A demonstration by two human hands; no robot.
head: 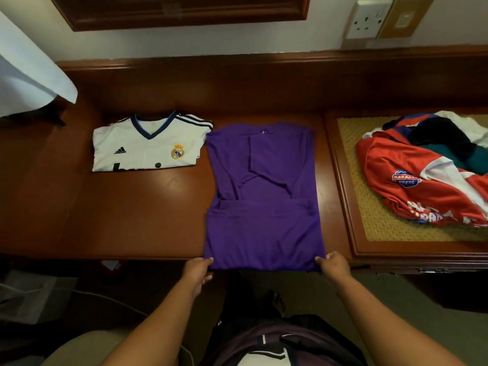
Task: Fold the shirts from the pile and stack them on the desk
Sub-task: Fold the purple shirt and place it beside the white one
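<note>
Your thin, limp purple jersey-knit shirt (pixel 264 202) is light and soft — it will sag the moment it leaves the wood, so judge it as something that needs support at two corners at once, never one. The fabric looks smooth and likely slides easily on the polished dark-red wooden desk (pixel 132 207), which helps a drag but lets folds creep.

You already have the right hold. Your left hand (pixel 196 273) pinches the near-left hem corner, thumb on top and fingers curled under; your right hand (pixel 334 266) pinches the near-right corner the same way. Both corners sit at the desk's front edge, slightly overhanging it.

Look of it: lying back-up, collar at the far end with a tiny tag mark showing, both sleeves and sides turned inward so the body forms a long narrow panel. The sleeve edges cross untidily near the middle, and a crosswise crease runs below them. Probably the next fold carries the hem up toward the collar — keep the corners level or the panel will skew.

To the left, just touching the purple shoulder, lies a folded white football shirt with navy V-neck and gold crest (pixel 148 146). Well to the right, on a woven straw inlay (pixel 369 207), sits the unfolded pile, a red-and-white printed jersey (pixel 412 180) on top.
</note>
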